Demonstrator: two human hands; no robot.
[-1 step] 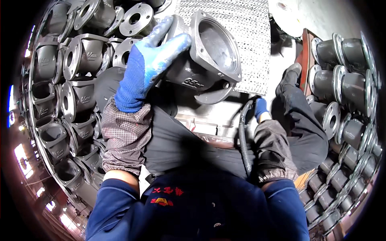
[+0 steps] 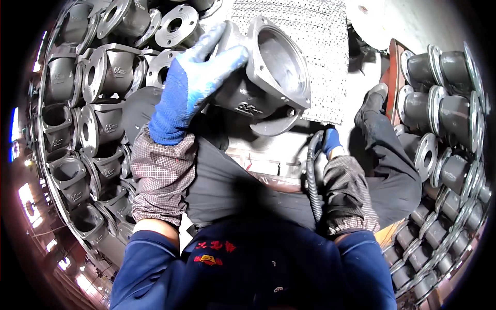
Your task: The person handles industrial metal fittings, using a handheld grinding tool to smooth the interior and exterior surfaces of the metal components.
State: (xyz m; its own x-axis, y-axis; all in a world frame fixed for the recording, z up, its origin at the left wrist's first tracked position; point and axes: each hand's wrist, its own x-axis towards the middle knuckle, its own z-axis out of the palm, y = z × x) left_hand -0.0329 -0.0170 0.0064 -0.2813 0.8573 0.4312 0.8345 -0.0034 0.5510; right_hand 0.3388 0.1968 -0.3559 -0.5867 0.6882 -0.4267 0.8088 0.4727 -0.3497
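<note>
Nothing shifted: left hand (image 2: pixel 188 90) still gripping grey flanged casting (image 2: pixel 263 77), right hand (image 2: pixel 329 142) clutching hose (image 2: pixel 311 181)

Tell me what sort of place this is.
Probably a foundry or metal-finishing workshop: stacks of grey flanged castings line both sides, the left hand in a blue work glove steadies one casting, and the right hand grips a black hose.

Surroundings: stacked castings and mesh.
Grey flanged castings (image 2: pixel 98 77) piled left; more flanged pipe pieces (image 2: pixel 444 67) stacked right; perforated metal mesh sheet (image 2: pixel 320 46) top centre; pale round disc (image 2: pixel 369 20) beside the mesh.
</note>
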